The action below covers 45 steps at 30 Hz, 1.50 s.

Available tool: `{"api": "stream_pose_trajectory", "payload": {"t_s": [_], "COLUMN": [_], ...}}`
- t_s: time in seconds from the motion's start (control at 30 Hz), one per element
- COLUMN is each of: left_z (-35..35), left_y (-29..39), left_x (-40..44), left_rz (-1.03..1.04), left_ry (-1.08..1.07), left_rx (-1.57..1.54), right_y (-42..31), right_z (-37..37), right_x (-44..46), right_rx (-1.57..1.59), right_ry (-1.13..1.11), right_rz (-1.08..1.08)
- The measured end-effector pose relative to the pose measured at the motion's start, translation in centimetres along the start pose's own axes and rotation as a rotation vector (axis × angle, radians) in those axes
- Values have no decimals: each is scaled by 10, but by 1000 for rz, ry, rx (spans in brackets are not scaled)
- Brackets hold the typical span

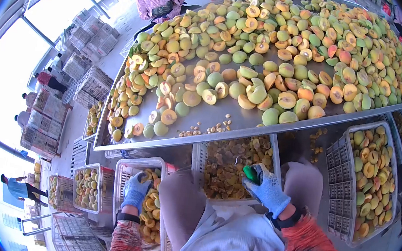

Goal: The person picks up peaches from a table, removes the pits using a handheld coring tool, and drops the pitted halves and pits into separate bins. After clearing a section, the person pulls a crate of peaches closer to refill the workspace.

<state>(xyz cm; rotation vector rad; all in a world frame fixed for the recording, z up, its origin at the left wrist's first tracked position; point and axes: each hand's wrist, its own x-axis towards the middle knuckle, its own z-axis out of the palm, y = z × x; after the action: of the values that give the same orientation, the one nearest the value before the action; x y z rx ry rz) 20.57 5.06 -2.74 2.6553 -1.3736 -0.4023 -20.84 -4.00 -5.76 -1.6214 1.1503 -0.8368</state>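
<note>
Metal worktable [251, 116] with halved stone fruit [287, 100] too numerous to count. One green-handled tool [251, 175] lies within the closed right hand [267, 187], its green part protruding past the thumb, above one crate [198, 170] of brownish pieces; the curled left hand [137, 190], its hold indeterminable, is at one crate [161, 163] of yellow halves.

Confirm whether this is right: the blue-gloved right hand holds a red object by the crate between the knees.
Wrong colour: in the head view, the blue-gloved right hand holds a green object by the crate between the knees.
</note>
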Motion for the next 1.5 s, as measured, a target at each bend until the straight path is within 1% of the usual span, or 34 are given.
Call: {"api": "stream_pose_trajectory", "payload": {"t_s": [0.03,0.07,0.1,0.13,0.17,0.2,0.23,0.27,0.3,0.33,0.37,0.4,0.43,0.5,0.53,0.57,0.6,0.67,0.7,0.73,0.8,0.83,0.87,0.93,1.0,1.03,1.07,1.13,1.17,1.2,1.27,1.4,1.47,1.5], "left_z": [6,15,-4,-10,-13,-7,6,7,12,9,26,27,38,53,60,60,61,56,56,63,65,67,54,16,5,6,11,25,22,18,13,12,12,10], "left_y": [-14,-24,25,63,93,112,127,162,197,240,254,281,292,305,305,306,305,297,287,271,252,239,254,263,257,252,244,234,235,235,231,215,210,208], "left_x": [13,25,20,25,40,70,101,117,133,135,160,165,181,193,196,189,182,168,166,175,174,173,144,88,33,15,-3,-25,-40,-53,-73,-95,-102,-104], "left_rz": [4,-1,99,115,135,112,247,356,383,377,675,829,870,784,734,710,717,487,515,533,416,534,308,221,100,62,33,-38,-87,-145,-56,47,125,76], "left_ry": [73,142,181,166,147,109,88,133,123,162,294,339,357,198,129,183,181,51,44,7,-127,-102,-190,-445,-509,-581,-663,-747,-792,-836,-705,-625,-705,-746], "left_rx": [-211,-421,-426,-589,-753,-718,-783,-598,-633,-344,-223,-63,39,166,269,414,418,371,342,226,-105,-249,-723,-1390,-1588,-1621,-1659,-1773,-1839,-1902,-1868,-1781,-1762,-1783], "right_y": [18,20,18,17,20,24,28,33,29,32,36,40,42,41,41,41,40,43,43,44,38,29,30,35,-16,-18,-29,-52,-72,-80,-90,-96,-94,-96], "right_z": [6,6,6,8,12,13,13,12,8,7,8,9,10,13,13,14,15,18,20,20,15,7,6,13,-15,-10,-5,-2,-3,-3,4,18,20,20], "right_x": [0,0,2,5,6,8,9,10,13,16,15,10,9,10,9,11,12,12,10,10,13,17,19,6,12,7,5,-3,-6,-11,-25,-45,-51,-53], "right_rx": [156,159,407,652,677,681,577,471,337,332,250,167,156,116,119,97,78,142,203,201,188,108,107,43,212,58,41,4,-164,-180,-363,-360,-396,-504], "right_ry": [-39,-40,-139,-236,-232,-229,-272,-312,-344,-330,-283,-242,-230,-171,-159,-127,-97,-111,-131,-138,-137,-245,-247,3,-199,-13,-21,150,206,208,148,174,172,139], "right_rz": [-5,4,231,456,456,467,443,429,436,493,382,277,335,255,281,213,141,161,180,162,180,354,332,165,435,72,18,-271,-370,-402,-343,-337,-383,-381]}}
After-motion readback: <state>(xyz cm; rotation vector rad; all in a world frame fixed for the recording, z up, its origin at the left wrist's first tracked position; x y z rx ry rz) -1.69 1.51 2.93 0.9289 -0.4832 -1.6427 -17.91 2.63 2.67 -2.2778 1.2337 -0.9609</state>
